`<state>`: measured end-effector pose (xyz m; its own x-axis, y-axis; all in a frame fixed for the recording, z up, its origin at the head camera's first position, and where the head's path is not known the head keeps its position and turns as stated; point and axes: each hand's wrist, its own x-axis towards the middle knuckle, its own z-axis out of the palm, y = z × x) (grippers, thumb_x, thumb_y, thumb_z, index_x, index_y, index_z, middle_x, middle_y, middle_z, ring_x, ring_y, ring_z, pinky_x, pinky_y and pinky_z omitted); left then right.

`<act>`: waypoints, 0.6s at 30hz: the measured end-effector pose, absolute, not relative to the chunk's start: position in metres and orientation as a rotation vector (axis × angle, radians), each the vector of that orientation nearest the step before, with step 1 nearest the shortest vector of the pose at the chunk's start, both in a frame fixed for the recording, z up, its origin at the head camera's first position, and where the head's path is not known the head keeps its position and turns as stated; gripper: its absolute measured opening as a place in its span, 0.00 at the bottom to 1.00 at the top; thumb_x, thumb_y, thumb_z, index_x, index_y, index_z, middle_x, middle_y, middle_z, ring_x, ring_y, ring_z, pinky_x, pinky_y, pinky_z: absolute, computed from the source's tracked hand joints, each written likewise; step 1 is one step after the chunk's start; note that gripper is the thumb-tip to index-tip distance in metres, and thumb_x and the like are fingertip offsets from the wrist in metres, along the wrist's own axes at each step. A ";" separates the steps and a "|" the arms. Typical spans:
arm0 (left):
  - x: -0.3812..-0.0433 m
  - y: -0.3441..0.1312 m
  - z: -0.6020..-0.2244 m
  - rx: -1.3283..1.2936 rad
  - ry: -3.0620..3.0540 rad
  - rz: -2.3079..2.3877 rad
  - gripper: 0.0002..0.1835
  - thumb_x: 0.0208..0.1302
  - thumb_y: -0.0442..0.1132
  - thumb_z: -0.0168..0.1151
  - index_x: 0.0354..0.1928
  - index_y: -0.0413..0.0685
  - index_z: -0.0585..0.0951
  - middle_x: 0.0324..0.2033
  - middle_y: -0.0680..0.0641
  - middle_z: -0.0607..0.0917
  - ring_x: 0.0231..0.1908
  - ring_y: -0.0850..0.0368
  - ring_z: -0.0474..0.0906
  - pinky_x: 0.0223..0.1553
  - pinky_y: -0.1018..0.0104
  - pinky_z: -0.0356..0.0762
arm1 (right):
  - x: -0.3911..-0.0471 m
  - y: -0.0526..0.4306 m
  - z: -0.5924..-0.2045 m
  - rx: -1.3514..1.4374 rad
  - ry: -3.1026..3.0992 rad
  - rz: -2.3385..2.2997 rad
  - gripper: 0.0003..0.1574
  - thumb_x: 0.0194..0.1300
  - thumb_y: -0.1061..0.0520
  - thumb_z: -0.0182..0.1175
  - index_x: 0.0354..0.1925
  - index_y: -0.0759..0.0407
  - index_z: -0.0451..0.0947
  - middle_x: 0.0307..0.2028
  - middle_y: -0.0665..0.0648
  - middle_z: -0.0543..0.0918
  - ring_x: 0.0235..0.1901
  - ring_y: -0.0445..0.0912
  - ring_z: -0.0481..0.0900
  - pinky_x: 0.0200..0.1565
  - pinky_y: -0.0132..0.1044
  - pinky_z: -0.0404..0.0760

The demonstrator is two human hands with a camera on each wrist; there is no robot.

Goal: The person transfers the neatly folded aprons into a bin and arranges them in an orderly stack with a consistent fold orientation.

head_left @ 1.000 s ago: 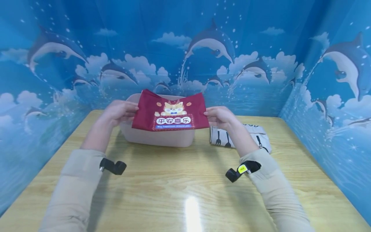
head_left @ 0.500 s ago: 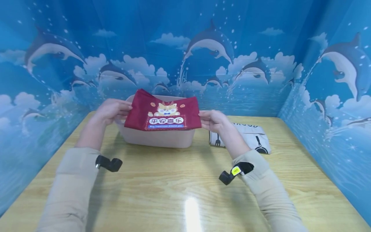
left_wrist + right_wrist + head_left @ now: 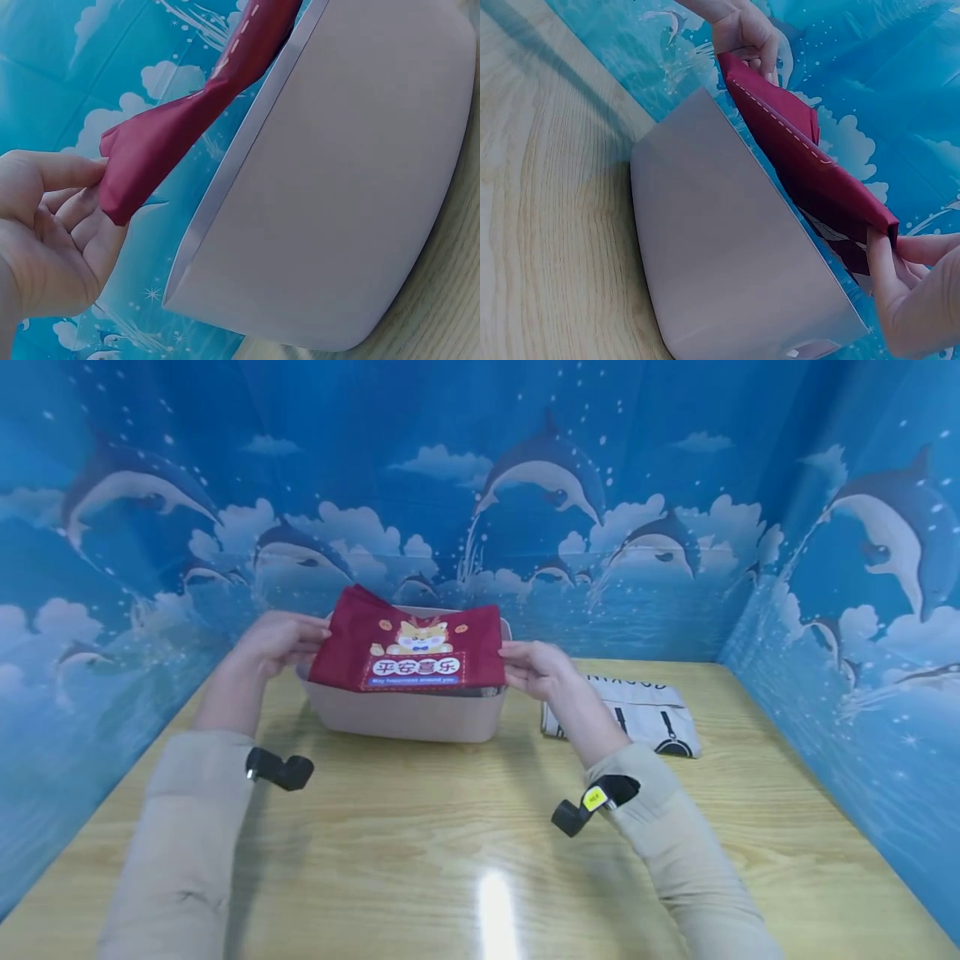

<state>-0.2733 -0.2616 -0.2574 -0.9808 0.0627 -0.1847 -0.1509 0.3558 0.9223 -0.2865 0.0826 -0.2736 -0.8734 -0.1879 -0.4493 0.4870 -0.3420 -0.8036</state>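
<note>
A folded dark red cloth (image 3: 408, 639) with a cartoon animal and white lettering is held over a pale pinkish-grey bin (image 3: 405, 717) in the head view. My left hand (image 3: 283, 639) pinches its left edge between thumb and fingers; the left wrist view shows that pinched corner of the red cloth (image 3: 142, 161) outside the rim. At the right edge, my right hand (image 3: 536, 668) pinches the cloth, with the thumb on one side in the right wrist view. Most of the bin's opening is hidden beneath the cloth, which sags in the middle.
A folded white cloth (image 3: 648, 718) printed with black kitchen utensils lies to the right of the bin, partly behind the right forearm. All stand on a wooden table (image 3: 390, 827). A blue dolphin-printed curtain (image 3: 450, 485) closes off the back and sides.
Both hands have carried the red cloth leftward, so it sits more squarely over the bin. More of the white cloth now shows. The bin stays in place.
</note>
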 end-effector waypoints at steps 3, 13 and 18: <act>-0.276 -0.262 -0.257 -0.086 2.431 1.671 0.27 0.69 0.39 0.49 0.67 0.37 0.60 0.63 0.36 0.65 0.59 0.45 0.67 0.53 0.63 0.73 | -0.288 0.080 -0.274 0.392 1.490 -2.254 0.26 0.64 0.70 0.52 0.61 0.61 0.68 0.35 0.60 0.84 0.27 0.46 0.83 0.42 0.36 0.81; -0.286 -0.264 -0.258 -0.140 2.432 1.645 0.27 0.68 0.39 0.50 0.66 0.36 0.62 0.60 0.39 0.71 0.51 0.53 0.76 0.52 0.64 0.74 | -0.303 0.073 -0.279 0.398 1.534 -2.236 0.26 0.63 0.71 0.53 0.60 0.62 0.70 0.38 0.60 0.83 0.26 0.46 0.83 0.40 0.34 0.82; -0.291 -0.264 -0.258 -0.167 2.443 1.634 0.25 0.68 0.37 0.50 0.64 0.34 0.64 0.57 0.38 0.72 0.34 0.69 0.78 0.47 0.69 0.77 | -0.308 0.071 -0.278 0.371 1.598 -2.221 0.26 0.63 0.72 0.52 0.60 0.64 0.70 0.25 0.56 0.83 0.24 0.44 0.83 0.35 0.33 0.82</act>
<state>-0.2907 -0.2638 -0.2580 -0.9741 0.0160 -0.2253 -0.2021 0.3838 0.9010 -0.3077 0.0710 -0.2785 -0.8937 -0.1482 -0.4234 0.4486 -0.2824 -0.8480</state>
